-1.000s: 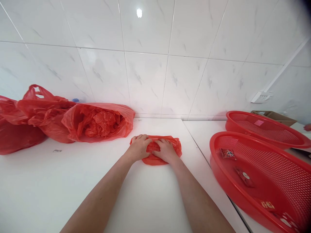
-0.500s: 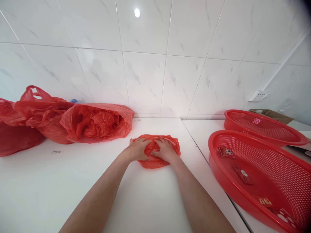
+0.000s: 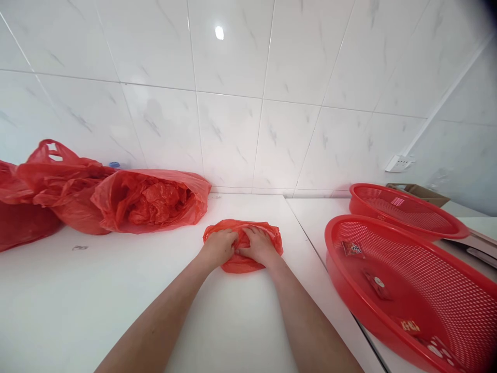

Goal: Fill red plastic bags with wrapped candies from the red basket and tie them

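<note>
A crumpled red plastic bag (image 3: 241, 265) lies flattened on the white table in front of me. My left hand (image 3: 219, 247) is on its left part, fingers curled in and closed on the thin plastic. On the right part rests my right hand (image 3: 259, 245), palm down, its fingers apart and its thumb pointing toward the left hand. Both hands cover much of the bag, and what is inside it, if anything, cannot be seen.
At the left, an open red bag (image 3: 198, 199) stuffed with crumpled red plastic lies beside fuller red bags (image 3: 73, 207). To the right stand a red mesh basket (image 3: 341, 274) holding several small packets, a second red basket (image 3: 359, 204) and a cardboard box (image 3: 430, 196).
My left hand's fingers have drawn in from spread to curled on the bag. The right hand stays spread on it. The whole view has shifted slightly.
</note>
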The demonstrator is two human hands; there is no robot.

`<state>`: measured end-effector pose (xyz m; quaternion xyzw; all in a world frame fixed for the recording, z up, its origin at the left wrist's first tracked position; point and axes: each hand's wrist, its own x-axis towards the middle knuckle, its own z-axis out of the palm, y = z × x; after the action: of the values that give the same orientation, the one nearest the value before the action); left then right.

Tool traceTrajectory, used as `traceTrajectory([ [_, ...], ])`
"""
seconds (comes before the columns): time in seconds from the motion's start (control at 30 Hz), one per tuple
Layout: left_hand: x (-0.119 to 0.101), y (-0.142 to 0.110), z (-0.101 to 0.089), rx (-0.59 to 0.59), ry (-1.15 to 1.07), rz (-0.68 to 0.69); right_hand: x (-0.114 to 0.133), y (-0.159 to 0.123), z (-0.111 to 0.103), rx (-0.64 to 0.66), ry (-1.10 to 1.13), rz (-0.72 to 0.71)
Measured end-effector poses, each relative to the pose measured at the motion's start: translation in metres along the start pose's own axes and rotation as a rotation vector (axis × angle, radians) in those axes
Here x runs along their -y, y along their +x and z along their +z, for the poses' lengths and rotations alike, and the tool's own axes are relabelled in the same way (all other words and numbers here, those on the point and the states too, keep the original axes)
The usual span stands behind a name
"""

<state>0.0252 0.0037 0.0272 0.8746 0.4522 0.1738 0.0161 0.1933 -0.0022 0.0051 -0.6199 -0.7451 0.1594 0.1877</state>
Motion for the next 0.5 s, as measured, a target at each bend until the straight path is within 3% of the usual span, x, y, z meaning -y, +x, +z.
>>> traceTrajectory([
  [0.13, 0.011, -0.004, 0.000, -0.316, -0.022, -0.067, -0.001, -0.001, 0.003, -0.003, 0.012, -0.009],
  [0.23, 0.024, -0.009, 0.006, -0.487, -0.081, -0.183, 0.003, -0.004, 0.004, -0.030, -0.008, -0.036],
  [0.33, 0.036, -0.013, 0.015, -0.541, -0.256, -0.317, 0.011, -0.008, 0.003, -0.136, -0.070, -0.093],
  [0.5, 0.050, -0.015, 0.022, -0.530, -0.582, -0.485, 0.031, -0.023, 0.000, -0.367, -0.092, -0.179],
])
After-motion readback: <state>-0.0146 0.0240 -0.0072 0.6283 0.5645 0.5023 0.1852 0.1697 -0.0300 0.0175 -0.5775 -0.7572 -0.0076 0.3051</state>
